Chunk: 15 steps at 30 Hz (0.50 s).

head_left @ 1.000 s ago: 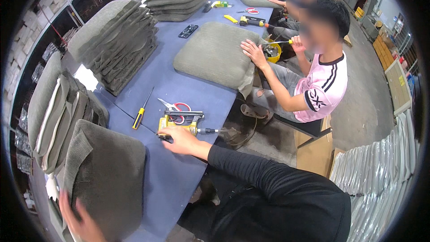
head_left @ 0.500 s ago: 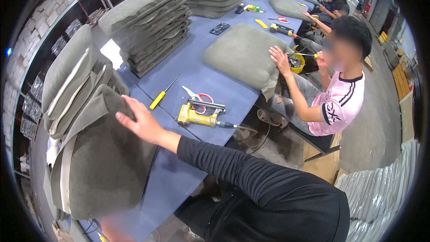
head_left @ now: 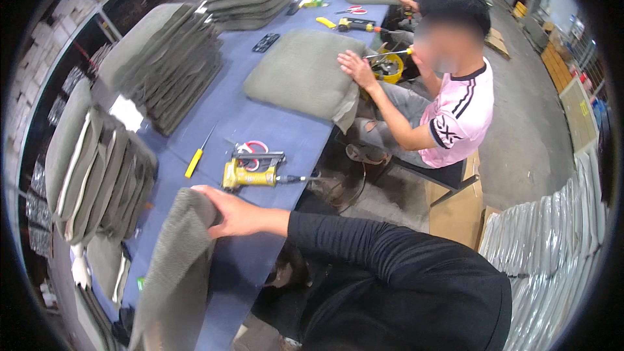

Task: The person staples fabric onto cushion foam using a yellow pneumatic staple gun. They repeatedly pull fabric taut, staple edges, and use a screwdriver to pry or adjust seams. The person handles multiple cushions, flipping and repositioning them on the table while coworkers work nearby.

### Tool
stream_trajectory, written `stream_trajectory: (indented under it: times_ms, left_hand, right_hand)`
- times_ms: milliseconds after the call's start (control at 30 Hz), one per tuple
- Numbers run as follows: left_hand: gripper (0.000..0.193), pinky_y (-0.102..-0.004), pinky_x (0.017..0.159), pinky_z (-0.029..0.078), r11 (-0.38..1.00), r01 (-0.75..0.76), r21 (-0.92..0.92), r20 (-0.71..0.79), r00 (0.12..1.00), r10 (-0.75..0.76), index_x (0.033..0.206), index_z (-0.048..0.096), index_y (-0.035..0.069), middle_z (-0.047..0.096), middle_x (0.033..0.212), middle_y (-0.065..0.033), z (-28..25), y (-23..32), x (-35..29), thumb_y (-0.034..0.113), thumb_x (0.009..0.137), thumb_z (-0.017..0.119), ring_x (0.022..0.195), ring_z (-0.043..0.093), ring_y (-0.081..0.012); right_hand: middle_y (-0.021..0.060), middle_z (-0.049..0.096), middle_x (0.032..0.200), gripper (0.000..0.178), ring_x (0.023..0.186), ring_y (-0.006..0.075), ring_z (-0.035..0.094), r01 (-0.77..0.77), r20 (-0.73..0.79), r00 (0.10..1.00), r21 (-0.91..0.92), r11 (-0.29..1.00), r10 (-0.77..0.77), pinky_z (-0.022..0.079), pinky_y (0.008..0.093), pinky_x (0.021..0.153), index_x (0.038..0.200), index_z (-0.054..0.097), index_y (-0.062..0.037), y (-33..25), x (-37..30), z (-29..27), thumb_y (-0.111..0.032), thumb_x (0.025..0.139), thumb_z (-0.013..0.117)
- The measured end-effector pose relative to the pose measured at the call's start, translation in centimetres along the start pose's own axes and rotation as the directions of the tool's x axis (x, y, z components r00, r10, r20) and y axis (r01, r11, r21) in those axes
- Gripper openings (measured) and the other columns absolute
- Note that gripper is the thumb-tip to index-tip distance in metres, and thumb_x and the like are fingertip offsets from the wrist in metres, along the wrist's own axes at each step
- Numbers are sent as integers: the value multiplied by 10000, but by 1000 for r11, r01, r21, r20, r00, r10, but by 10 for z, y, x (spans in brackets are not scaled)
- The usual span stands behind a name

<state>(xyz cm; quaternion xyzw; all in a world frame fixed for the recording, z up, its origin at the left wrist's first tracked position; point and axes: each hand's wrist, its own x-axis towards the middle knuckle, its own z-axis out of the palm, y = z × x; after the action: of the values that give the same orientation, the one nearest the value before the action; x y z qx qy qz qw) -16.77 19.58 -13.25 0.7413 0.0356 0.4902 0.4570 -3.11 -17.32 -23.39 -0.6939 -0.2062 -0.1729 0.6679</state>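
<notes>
My right hand (head_left: pixel 239 214) grips the top edge of a grey-green cushion (head_left: pixel 177 260), which stands tilted on its edge above the blue table. The thumb is on the near side; the other fingers curl over the top. A blurred skin-toned patch at the cushion's lower end seems to be my left hand (head_left: pixel 155 337); its fingers cannot be made out. Beyond the right hand lie a yellow pneumatic staple gun (head_left: pixel 250 175) with a hose and red-handled scissors (head_left: pixel 258 147) partly behind it. A yellow-handled pointed tool (head_left: pixel 194 162) lies to their left.
Stacked cushions (head_left: pixel 97 175) stand at the left, with more stacks (head_left: pixel 166 65) farther back. Across the blue table (head_left: pixel 286 133), a seated co-worker (head_left: pixel 458 110) works on another cushion (head_left: pixel 302 71) with a pointed tool. Plastic-wrapped sheets (head_left: pixel 533 240) are piled at right.
The cushion has come off the left stack and swung right, over the table. My right hand went from lying flat against it to gripping its top edge. The view has shifted.
</notes>
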Motion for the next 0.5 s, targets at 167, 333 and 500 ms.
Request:
stream_trajectory:
  times_ms: [167, 333, 500]
  left_hand:
    - [507, -482, 1054, 512, 984, 35, -176, 88, 996, -20, 1350, 593, -129, 688, 1266, -290, 15, 4, -13, 246, 1041, 738, 1163, 659, -360]
    - [565, -488, 1096, 498, 963, 33, -269, 120, 993, 0, 1413, 555, -128, 663, 1340, -299, 24, 4, -23, 254, 1044, 746, 1228, 644, -365]
    - [626, -495, 1138, 483, 931, 30, -363, 140, 990, 22, 1476, 517, -128, 638, 1413, -309, 38, 0, -34, 262, 1048, 755, 1293, 629, -371]
  right_hand:
    - [103, 567, 1496, 962, 1449, 230, 510, 0, 65, 998, 274, 962, -19, 394, 403, 1242, 1608, 413, -59, 26, -6, -4, -99, 791, 919]
    - [114, 525, 1569, 997, 1485, 224, 479, 121, -8, 993, 166, 979, -122, 371, 395, 1257, 1672, 333, -61, -10, 41, -10, -185, 863, 903]
    - [179, 392, 1713, 1061, 1592, 283, 378, 172, -19, 985, 130, 977, -171, 302, 413, 1308, 1740, 210, -59, -21, 97, -18, -391, 955, 841]
